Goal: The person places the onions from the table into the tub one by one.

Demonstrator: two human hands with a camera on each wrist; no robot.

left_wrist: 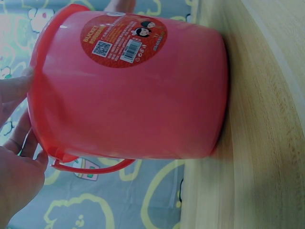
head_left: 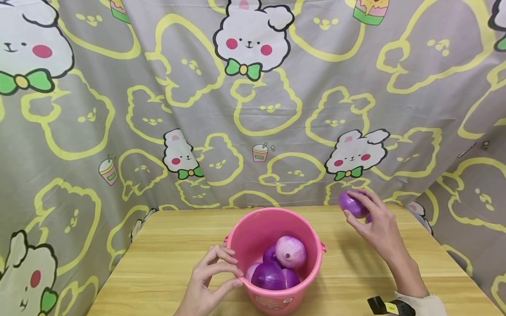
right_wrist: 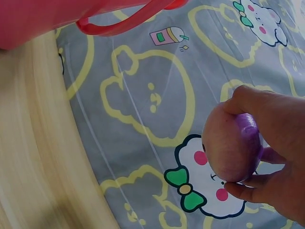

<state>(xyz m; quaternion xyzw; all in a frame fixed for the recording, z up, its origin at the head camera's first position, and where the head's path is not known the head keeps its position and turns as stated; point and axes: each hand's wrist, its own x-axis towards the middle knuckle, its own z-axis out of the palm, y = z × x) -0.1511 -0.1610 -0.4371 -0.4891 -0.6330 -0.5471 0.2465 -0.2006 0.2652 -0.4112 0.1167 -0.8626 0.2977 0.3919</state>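
Note:
A pink bucket stands on the wooden table, holding several onions, one of them a pale purple onion lying on top of darker ones. At its left rim, my left hand grips the edge with fingers and thumb. In the left wrist view the bucket wall fills the middle, with fingers at the rim. Away to the right, my right hand holds a purple onion between thumb and fingers, raised near the table's back edge. The right wrist view shows this onion from another side.
A grey curtain with rabbit drawings hangs right behind the table and along both sides. A small purple patch shows behind the right hand. The bucket's handle hangs down at its far side. A dark band circles the right wrist.

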